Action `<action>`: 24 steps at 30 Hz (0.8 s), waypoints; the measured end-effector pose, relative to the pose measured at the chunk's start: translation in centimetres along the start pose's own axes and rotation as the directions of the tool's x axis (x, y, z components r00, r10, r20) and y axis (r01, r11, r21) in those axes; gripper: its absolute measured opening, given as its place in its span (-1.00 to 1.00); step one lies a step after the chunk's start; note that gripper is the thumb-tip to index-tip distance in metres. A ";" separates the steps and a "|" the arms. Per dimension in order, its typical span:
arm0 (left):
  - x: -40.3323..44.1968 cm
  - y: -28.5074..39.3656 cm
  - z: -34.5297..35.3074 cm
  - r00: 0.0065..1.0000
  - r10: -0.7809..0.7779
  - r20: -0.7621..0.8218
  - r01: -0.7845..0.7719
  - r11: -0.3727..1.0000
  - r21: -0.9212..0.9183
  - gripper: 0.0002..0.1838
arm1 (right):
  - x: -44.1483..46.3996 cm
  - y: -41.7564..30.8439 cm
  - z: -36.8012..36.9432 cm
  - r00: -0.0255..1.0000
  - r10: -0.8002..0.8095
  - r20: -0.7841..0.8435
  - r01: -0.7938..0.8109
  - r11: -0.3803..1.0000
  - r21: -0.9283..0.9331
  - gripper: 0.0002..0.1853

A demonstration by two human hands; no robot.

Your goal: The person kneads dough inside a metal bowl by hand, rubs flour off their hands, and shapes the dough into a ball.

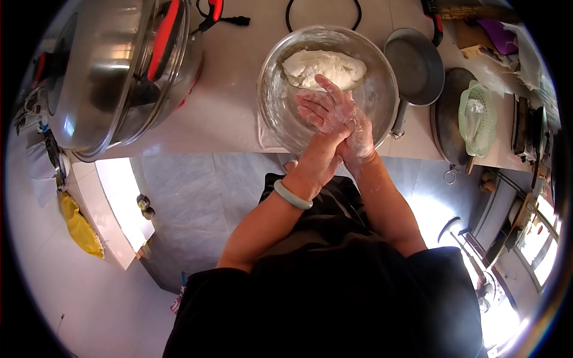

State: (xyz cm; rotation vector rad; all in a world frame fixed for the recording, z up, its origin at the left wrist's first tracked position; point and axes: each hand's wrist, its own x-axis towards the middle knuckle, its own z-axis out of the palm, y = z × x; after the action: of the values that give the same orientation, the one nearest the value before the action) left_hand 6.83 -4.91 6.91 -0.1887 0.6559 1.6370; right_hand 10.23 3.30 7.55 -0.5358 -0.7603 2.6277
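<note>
A pale lump of dough lies in the far part of a wide metal bowl, whose inner wall is smeared with flour. Over the near half of the bowl is my right hand, coated with flour, its fingers apart and holding nothing. One fingertip comes close to the dough's near edge; whether it touches cannot be made out. My left hand, below a pale bangle, is closed around the base of my right hand near the bowl's front rim. Its fingers are partly hidden.
Large steel steamer at the left of the counter. Right of the bowl are a small dark pan, a round dark board or lid and a pale green basket. A black cable loops behind the bowl.
</note>
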 end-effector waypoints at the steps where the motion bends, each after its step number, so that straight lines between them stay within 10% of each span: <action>1: 0.2 -0.2 0.1 1.000 0.030 -0.003 -0.030 1.000 0.001 -0.48 | 0.0 0.2 -0.3 1.000 -0.011 -0.017 0.012 1.000 0.012 -0.06; 18: 2.0 3.9 -1.3 0.914 0.366 -0.177 -0.290 0.892 0.347 -0.85 | -1.4 0.2 0.3 0.994 -0.065 -0.088 0.078 0.985 0.152 0.02; 24: 1.9 4.3 -0.8 0.896 0.391 -0.212 -0.285 0.871 0.401 -0.85 | -1.6 0.8 0.7 0.992 -0.071 -0.104 0.062 0.994 -0.086 0.06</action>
State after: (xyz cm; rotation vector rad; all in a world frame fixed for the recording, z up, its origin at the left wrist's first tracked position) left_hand 2.22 -3.81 6.64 -0.0399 1.2625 1.8069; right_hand 11.13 1.73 8.04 -0.6570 -0.8412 2.4935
